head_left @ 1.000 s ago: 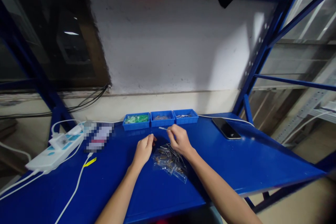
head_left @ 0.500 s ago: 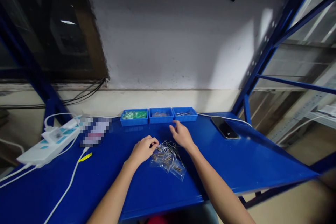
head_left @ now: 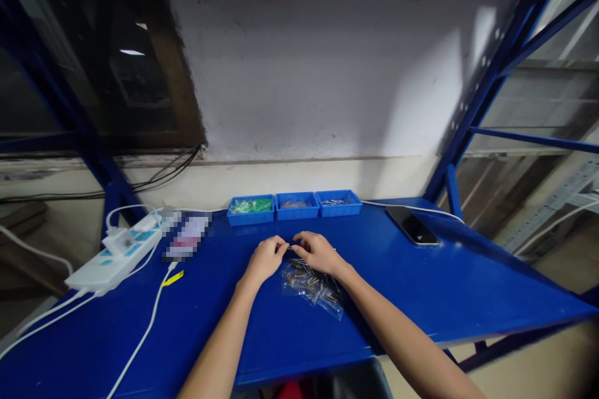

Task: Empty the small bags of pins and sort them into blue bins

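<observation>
My left hand [head_left: 267,258] is closed in a pinch just beyond the pile on the table. Close to its right, my right hand [head_left: 320,254] has thumb and fingers bent together, covering part of the pile. A thin silver sliver shows in the narrow gap between the two sets of fingertips; its kind is too small to make out. Below the hands lie small clear plastic bags [head_left: 312,290] with short brass-coloured pieces inside. Thin metal rods poke out from under my right hand.
Three blue bins stand along the wall: one with green packets [head_left: 251,218], a middle one [head_left: 297,213], and one with silver pieces [head_left: 339,210]. A black phone [head_left: 412,226] lies to the right. On the left are a white power strip [head_left: 110,268] and a charging cable [head_left: 150,318].
My right hand has drawn in from beside the bins to meet the left hand over the pile, its fingers now curled. The whole view has shifted slightly, moving the table rightward.
</observation>
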`<state>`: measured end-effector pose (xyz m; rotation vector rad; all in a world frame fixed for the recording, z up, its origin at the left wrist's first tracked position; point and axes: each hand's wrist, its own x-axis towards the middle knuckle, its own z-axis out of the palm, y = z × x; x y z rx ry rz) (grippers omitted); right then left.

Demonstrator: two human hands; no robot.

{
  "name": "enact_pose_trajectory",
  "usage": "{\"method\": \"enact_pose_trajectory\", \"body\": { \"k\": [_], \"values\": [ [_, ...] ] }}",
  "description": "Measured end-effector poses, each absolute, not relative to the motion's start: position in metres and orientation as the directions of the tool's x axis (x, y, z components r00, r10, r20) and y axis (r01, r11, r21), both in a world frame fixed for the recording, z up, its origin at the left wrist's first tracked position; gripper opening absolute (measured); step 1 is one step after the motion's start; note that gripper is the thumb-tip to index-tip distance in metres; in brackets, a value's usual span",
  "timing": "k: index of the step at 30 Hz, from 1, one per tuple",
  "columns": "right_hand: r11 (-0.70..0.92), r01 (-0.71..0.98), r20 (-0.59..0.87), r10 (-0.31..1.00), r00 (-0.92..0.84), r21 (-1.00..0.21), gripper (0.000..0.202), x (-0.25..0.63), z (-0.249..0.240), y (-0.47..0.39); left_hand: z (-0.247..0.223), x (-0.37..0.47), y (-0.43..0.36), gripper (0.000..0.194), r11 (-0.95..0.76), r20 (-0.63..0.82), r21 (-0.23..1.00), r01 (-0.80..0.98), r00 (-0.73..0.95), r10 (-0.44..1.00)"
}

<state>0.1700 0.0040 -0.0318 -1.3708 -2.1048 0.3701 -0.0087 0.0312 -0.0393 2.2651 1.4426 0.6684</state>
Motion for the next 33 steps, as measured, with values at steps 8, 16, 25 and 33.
{"method": "enact_pose_trajectory", "body": {
  "k": [8, 16, 25, 33],
  "values": [
    [0.534, 0.698, 0.415, 0.837, -0.357, -0.478, 0.01, 0.171, -0.037, 0.007, -0.037, -0.011, 0.023, 0.038, -0.347, 0.265, 0.601, 0.72, 0.23, 0.936],
    [0.563, 0.691, 0.508, 0.8, -0.318, -0.454, 0.013, 0.171, -0.028, 0.003, -0.034, -0.01, 0.022, 0.037, -0.409, 0.358, 0.74, 0.534, 0.202, 0.911],
    [0.582, 0.617, 0.52, 0.798, -0.306, -0.53, 0.021, 0.168, -0.025, -0.001, -0.023, -0.012, 0.014, 0.025, -0.542, 0.495, 0.725, 0.425, 0.226, 0.839],
    [0.625, 0.703, 0.521, 0.747, -0.412, -0.34, 0.023, 0.165, -0.013, -0.011, -0.019, -0.013, 0.011, 0.033, -0.519, 0.47, 0.719, 0.462, 0.228, 0.853]
  ]
}}
